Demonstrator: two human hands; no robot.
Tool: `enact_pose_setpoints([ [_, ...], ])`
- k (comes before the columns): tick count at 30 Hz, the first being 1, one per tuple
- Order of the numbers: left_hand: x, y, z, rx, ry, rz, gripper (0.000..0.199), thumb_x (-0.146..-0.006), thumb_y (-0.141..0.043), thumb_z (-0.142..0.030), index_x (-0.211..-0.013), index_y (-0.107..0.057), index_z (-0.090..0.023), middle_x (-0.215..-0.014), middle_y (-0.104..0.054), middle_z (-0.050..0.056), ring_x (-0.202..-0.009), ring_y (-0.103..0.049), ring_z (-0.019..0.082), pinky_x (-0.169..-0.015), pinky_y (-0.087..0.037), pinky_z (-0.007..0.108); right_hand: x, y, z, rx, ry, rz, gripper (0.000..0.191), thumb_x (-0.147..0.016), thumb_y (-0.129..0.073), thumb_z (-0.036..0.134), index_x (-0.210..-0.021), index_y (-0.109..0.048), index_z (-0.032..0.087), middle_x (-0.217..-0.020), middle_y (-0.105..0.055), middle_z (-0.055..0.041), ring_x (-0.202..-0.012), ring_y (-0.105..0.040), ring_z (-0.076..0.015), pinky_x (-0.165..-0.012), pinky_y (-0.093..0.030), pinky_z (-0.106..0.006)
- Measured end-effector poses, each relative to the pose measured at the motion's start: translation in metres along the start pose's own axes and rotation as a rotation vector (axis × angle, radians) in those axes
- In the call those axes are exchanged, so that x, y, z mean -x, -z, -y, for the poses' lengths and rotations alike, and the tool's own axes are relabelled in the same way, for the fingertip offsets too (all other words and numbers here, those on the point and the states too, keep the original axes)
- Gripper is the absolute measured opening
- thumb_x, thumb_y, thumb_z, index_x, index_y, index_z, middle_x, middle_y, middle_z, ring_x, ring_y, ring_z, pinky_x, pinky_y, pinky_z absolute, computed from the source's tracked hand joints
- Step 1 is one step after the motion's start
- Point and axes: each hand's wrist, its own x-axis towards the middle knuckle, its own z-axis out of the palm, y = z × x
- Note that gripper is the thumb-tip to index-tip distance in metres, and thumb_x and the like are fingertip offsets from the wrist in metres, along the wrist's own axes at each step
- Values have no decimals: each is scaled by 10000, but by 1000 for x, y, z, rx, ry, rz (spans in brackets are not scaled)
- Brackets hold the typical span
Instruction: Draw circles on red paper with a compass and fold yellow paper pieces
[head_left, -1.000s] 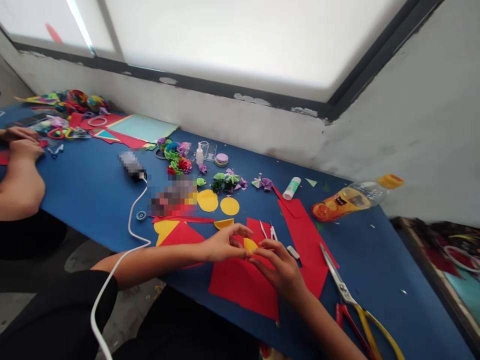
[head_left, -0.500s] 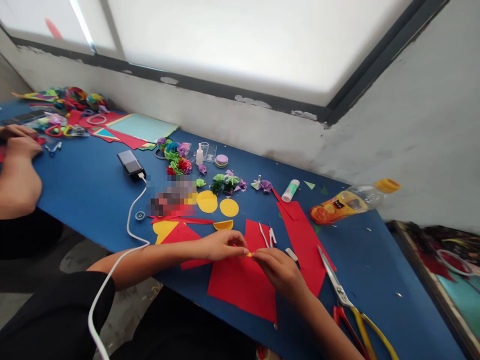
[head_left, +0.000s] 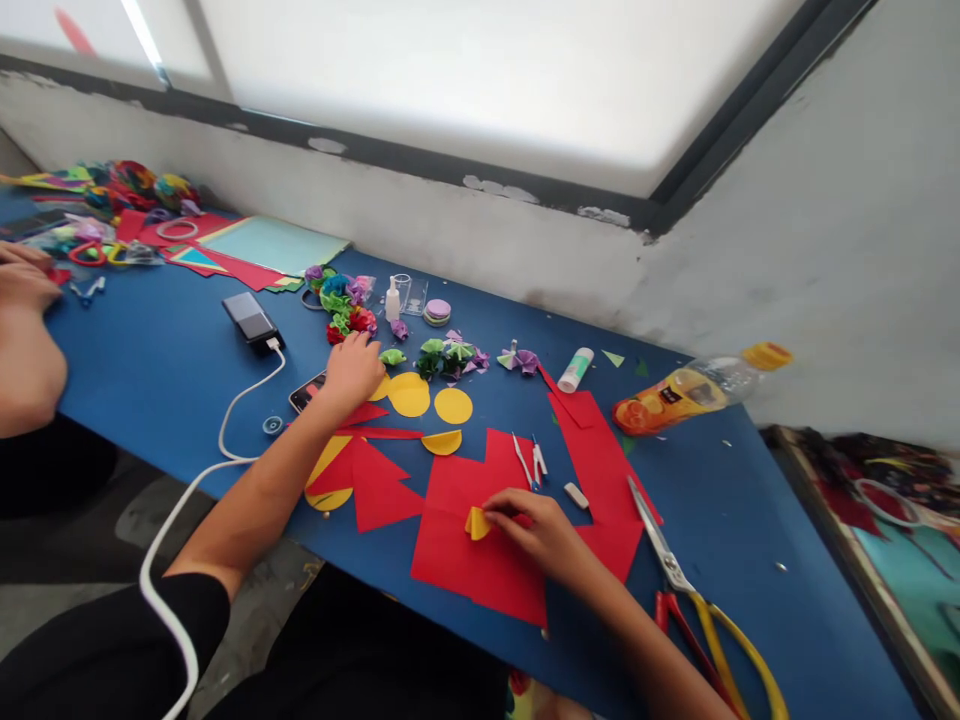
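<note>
My right hand (head_left: 529, 520) pinches a small folded yellow paper (head_left: 477, 523) over a red sheet (head_left: 480, 575). Farther left and forward, my left hand (head_left: 354, 368) reaches over a phone (head_left: 306, 392), beside the red and green paper flowers (head_left: 352, 322); its fingers point away and their undersides are hidden. Yellow circles (head_left: 454, 406) lie to its right, with a folded yellow half circle (head_left: 442, 442) nearer me. Tweezers (head_left: 523, 462) and a white eraser (head_left: 576, 495) are just beyond my right hand.
Large scissors (head_left: 675, 572) and an orange drink bottle (head_left: 671, 400) are at the right. A glue stick (head_left: 576, 370) stands out behind the red paper. A white cable (head_left: 225, 420) runs from a power bank (head_left: 251, 320). Another person's arm (head_left: 30, 350) rests at the far left.
My left hand has left the yellow paper and moved forward and left to the phone and flowers. My right hand still holds the paper, now more visible. The view has shifted slightly.
</note>
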Motion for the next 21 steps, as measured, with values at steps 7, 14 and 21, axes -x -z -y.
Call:
enact_pose_setpoints([
  [7, -5, 2, 28, -169, 112, 57, 324, -905, -555, -326, -1180, -536, -157, -1215, -541, 96, -1059, -561, 232, -887, -481, 451, 0, 4, 3, -12, 12, -13, 188, -884, -503, 304, -852, -649, 192, -837, -720, -56, -767, -675, -176, -715, -527, -290],
  [14, 22, 31, 72, -19, 227, 86, 304, -912, -542, -338, -1154, -549, -153, -1161, -570, 88, -1001, -586, 212, -853, -501, 422, -1, 5, 2, -34, 31, -34, 217, -881, -506, 353, -840, -651, 197, -821, -719, -58, -743, -673, -181, -706, -533, -302],
  [21, 70, 17, 105, 331, 158, 57, 305, -930, -517, -324, -1176, -536, -145, -1079, -607, 71, -938, -613, 194, -823, -517, 399, -10, 1, -8, -63, 6, -57, 270, -877, -497, 418, -832, -651, 200, -809, -721, -61, -730, -679, -187, -651, -540, -290],
])
